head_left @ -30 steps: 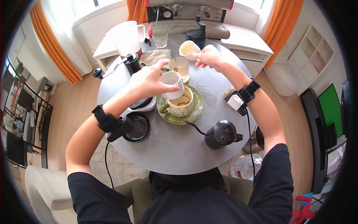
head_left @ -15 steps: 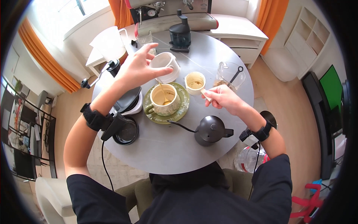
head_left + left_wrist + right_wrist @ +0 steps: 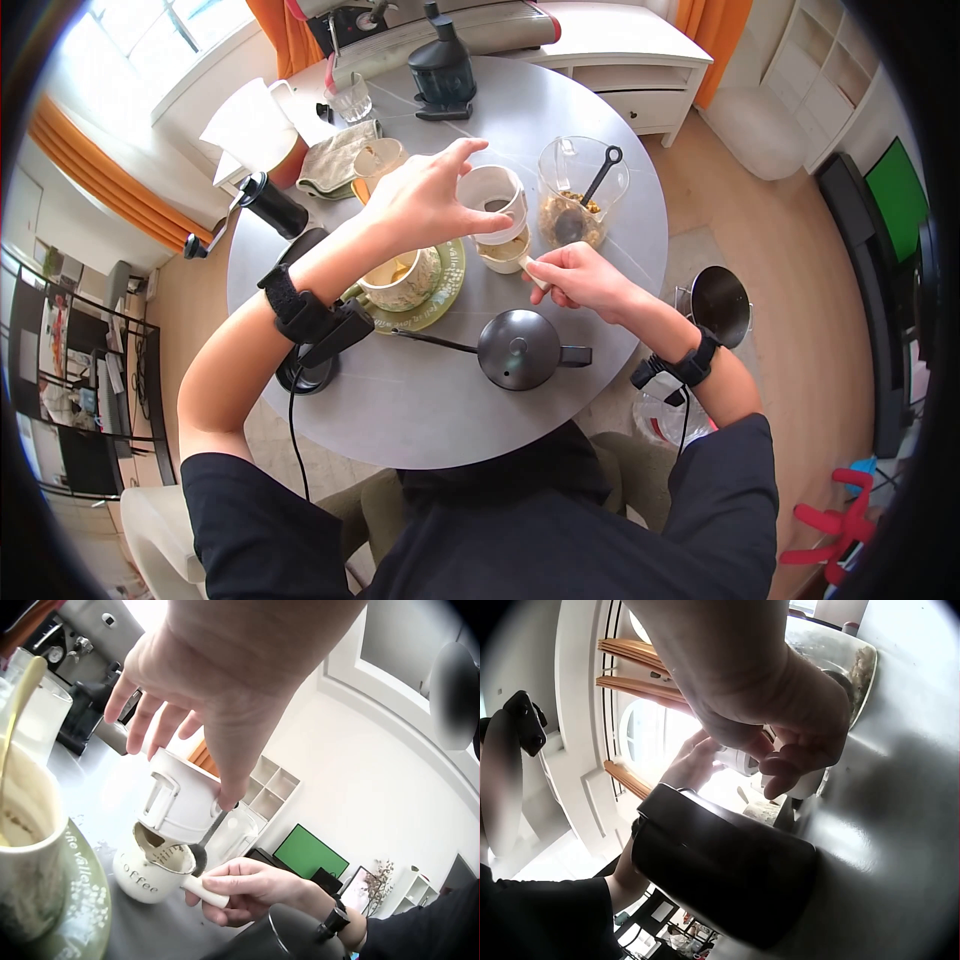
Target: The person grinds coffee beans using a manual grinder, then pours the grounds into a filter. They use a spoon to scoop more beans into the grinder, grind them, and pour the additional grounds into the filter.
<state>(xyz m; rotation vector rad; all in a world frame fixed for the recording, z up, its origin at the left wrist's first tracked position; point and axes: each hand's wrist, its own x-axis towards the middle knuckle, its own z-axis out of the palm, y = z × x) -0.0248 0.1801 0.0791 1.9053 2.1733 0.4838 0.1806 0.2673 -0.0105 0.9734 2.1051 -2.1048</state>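
My left hand [image 3: 425, 205] grips a white cup [image 3: 492, 186] between thumb and fingers, tilted over a small white handled cup [image 3: 497, 262]. The left wrist view shows the word "coffee" on the lower cup [image 3: 139, 881], with the white cup [image 3: 187, 799] right at its rim. My right hand [image 3: 585, 280] pinches the lower cup's handle [image 3: 206, 892]. Left of both, partly hidden by my left forearm, a patterned mug [image 3: 405, 285] stands on a green saucer [image 3: 452, 285]. A gold spoon [image 3: 24, 694] leans in that mug.
Nearest me stands a black gooseneck kettle [image 3: 518, 350]. Behind my right hand is a clear pitcher [image 3: 610, 185] of brownish pieces with a black spoon. A hand grinder [image 3: 275, 205], a folded cloth [image 3: 335, 160], a drinking glass [image 3: 350, 98] and a dark lidded container [image 3: 440, 70] sit farther back.
My left hand has carried the white cup from over the mug to the right. My right hand has brought the handled cup from the back toward me, under the white cup. The view has shifted.
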